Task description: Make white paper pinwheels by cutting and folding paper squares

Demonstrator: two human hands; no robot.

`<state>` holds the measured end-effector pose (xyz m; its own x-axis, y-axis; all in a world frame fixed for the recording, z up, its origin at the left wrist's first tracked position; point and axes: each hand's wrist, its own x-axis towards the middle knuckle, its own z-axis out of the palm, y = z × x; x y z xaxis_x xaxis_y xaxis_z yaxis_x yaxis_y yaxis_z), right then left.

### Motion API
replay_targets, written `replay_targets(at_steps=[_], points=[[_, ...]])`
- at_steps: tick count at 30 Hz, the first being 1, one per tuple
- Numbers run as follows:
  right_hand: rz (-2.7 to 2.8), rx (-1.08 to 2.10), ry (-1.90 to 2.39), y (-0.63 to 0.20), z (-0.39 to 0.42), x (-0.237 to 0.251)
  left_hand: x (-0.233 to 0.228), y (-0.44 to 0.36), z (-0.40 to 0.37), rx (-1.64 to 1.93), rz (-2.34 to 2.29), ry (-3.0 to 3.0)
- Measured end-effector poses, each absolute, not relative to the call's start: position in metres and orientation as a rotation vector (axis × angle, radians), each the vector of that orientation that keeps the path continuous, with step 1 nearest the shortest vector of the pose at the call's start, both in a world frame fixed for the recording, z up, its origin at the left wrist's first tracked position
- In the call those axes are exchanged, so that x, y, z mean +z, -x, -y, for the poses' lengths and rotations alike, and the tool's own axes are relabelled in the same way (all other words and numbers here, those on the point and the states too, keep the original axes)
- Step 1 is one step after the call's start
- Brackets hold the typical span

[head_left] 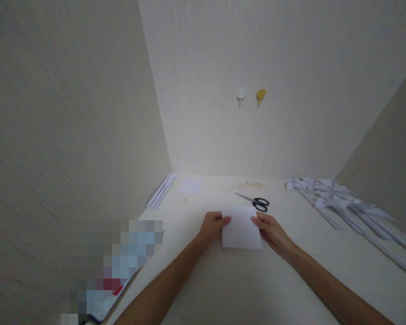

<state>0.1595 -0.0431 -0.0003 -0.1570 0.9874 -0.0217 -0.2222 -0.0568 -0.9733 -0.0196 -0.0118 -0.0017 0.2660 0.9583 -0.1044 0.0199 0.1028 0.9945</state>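
Observation:
A square white sheet of paper is held up over the pale table between both hands. My left hand pinches its left edge, thumb on top. On the opposite edge, my right hand grips the sheet the same way, with the fingers mostly behind it. Just beyond the paper lies a pair of scissors with black handles, blades pointing to the left. Another pale square sheet rests flat farther back on the left.
Rolled white paper sticks lie at the back left. Several paper pinwheels on sticks are heaped at the right. Thin light-coloured pieces lie behind the scissors. On the back wall are a white hook and a yellow hook.

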Motion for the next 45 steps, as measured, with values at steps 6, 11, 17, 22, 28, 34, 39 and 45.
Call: replay_targets(at_steps=[6,11,17,22,28,34,39,45], points=[[1.229,1.295,1.086,-0.157,0.039,-0.017,-0.002,0.026,0.012,1.001,-1.26,-1.457],[1.3,1.036,1.104,-0.161,0.042,-0.016,0.001,0.031,0.006,1.028,-1.281,-1.46],[1.612,0.654,1.105,-0.165,0.052,-0.007,0.006,0.042,0.005,1.026,-1.305,-1.439],[2.013,0.16,0.919,-0.165,0.063,-0.006,0.005,0.042,0.007,0.913,-1.209,-1.456],[2.188,-0.113,0.826,-0.155,0.074,0.006,0.004,0.037,0.014,0.853,-1.067,-1.417],[2.072,0.116,0.976,-0.145,0.075,0.002,0.004,0.033,0.021,0.756,-1.022,-1.55],[1.844,0.352,1.109,-0.143,0.068,-0.004,0.005,0.027,0.029,0.65,-0.939,-1.658],[1.621,0.789,1.17,-0.142,0.063,-0.004,0.011,0.024,0.034,0.531,-0.889,-1.658]])
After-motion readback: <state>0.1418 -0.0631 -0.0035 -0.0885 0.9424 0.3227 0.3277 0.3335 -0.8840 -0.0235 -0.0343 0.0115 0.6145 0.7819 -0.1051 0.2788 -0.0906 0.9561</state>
